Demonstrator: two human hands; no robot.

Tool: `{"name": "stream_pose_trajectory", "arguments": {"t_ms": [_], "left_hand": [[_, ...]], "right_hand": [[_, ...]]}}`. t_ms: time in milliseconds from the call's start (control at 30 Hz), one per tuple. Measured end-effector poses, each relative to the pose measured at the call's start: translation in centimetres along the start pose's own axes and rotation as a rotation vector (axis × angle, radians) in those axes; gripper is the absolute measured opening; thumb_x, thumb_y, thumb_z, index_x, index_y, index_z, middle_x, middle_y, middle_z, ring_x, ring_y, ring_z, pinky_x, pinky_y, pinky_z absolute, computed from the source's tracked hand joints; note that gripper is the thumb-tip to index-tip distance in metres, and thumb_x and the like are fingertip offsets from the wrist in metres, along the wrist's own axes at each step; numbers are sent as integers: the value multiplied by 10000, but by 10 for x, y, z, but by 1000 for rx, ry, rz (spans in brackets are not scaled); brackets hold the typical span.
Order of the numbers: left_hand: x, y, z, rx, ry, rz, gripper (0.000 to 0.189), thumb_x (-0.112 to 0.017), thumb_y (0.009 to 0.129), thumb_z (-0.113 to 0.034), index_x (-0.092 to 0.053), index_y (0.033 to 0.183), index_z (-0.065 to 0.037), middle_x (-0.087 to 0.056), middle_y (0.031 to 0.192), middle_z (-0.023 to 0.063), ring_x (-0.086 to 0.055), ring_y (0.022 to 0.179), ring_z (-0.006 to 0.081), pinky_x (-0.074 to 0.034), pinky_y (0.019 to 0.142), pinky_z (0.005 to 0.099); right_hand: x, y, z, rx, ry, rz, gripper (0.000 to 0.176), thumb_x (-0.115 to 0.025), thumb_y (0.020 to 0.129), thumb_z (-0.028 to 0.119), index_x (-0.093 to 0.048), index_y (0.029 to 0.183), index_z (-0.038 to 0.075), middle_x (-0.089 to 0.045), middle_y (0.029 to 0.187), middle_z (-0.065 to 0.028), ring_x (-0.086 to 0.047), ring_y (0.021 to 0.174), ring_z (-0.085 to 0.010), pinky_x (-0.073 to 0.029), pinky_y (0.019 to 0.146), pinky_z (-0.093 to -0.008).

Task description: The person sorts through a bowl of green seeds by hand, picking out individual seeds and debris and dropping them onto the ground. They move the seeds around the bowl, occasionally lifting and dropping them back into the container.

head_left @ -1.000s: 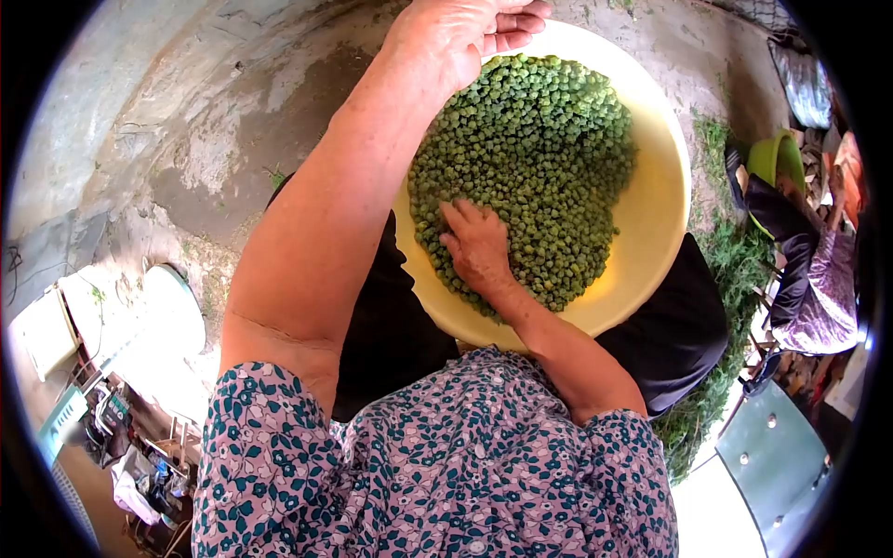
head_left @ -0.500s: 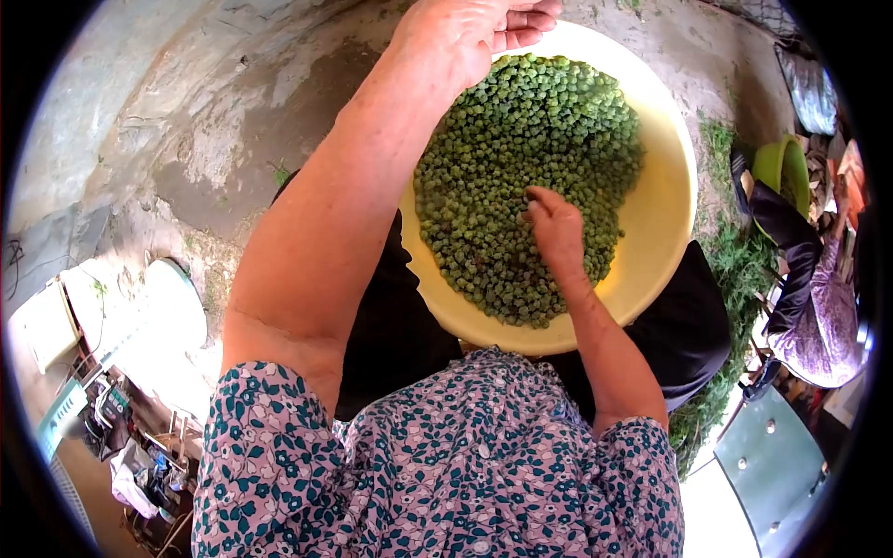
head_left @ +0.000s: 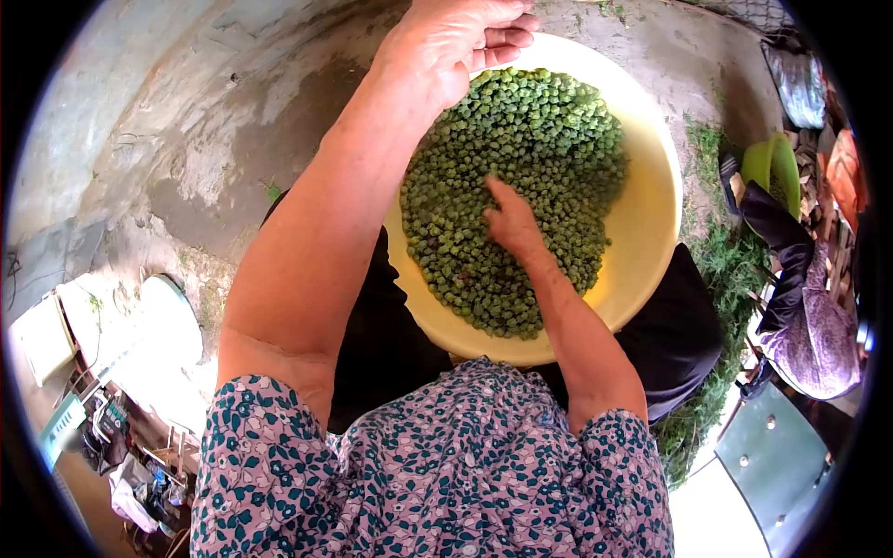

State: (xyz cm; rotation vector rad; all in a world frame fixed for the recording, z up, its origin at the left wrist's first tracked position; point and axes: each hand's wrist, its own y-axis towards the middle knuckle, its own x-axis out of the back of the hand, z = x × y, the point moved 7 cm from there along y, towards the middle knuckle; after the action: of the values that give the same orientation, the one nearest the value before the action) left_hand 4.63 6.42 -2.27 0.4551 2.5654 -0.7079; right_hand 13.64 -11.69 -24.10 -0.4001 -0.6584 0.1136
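A large yellow basin [head_left: 646, 237] rests across dark-clothed legs, holding a heap of small, round, knobbly green pieces [head_left: 549, 121] whose kind I cannot make out. My right hand [head_left: 513, 221] is over the middle of the heap, index finger stretched out and the other fingers partly folded; nothing shows in it. At the basin's far left rim, my left hand [head_left: 446, 46] is raised, its fingers loosely bent and slightly apart. The frame's top edge cuts off part of it, and nothing shows between the visible fingers.
Another person's dark sleeve and purple patterned clothing [head_left: 814, 325] show at the right, near a green bowl [head_left: 774, 172]. Cut green stalks [head_left: 721, 279] lie right of the basin. A green metal panel [head_left: 772, 456] is lower right; assorted clutter [head_left: 139, 474] lies lower left.
My right hand has moved left and slightly down over the heap, its index finger now straighter. My left hand has shifted slightly left and down. The basin sits slightly further left in view.
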Motion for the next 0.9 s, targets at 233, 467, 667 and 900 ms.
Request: {"name": "stream_pose_trajectory", "arguments": {"t_ms": [233, 467, 667, 900], "left_hand": [[11, 8, 11, 17, -37, 40, 111, -579, 867, -72, -581, 948, 4, -627, 825, 91, -603, 720, 175, -500, 639, 279], [18, 1, 35, -5, 289, -25, 202, -584, 876, -135, -592, 1038, -14, -649, 957, 75, -604, 858, 151, -493, 788, 283], [42, -11, 94, 196, 558, -192, 212, -589, 868, -145, -601, 1035, -16, -649, 925, 81, -610, 845, 159, -494, 769, 286], [58, -7, 183, -37, 1361, -119, 159, -620, 801, -121, -675, 934, -53, -661, 838, 164, -623, 739, 284, -491, 717, 329]], "right_hand": [[46, -56, 69, 101, 158, 253, 319, -533, 846, 33, -554, 1164, 35, -586, 1053, -111, -606, 811, -197, -523, 681, -312], [96, -117, 94, 324, -500, 468, 118, -575, 755, 24, -605, 869, 29, -626, 846, -130, -618, 807, -326, -519, 686, -427], [147, -93, 62, 338, -590, 349, 232, -570, 830, 142, -588, 1037, 39, -594, 933, -172, -591, 820, -359, -493, 739, -410], [256, -79, 67, 248, 12, -272, 267, -614, 853, 114, -604, 1104, 23, -657, 1003, -131, -627, 831, -204, -490, 768, -305]]}}
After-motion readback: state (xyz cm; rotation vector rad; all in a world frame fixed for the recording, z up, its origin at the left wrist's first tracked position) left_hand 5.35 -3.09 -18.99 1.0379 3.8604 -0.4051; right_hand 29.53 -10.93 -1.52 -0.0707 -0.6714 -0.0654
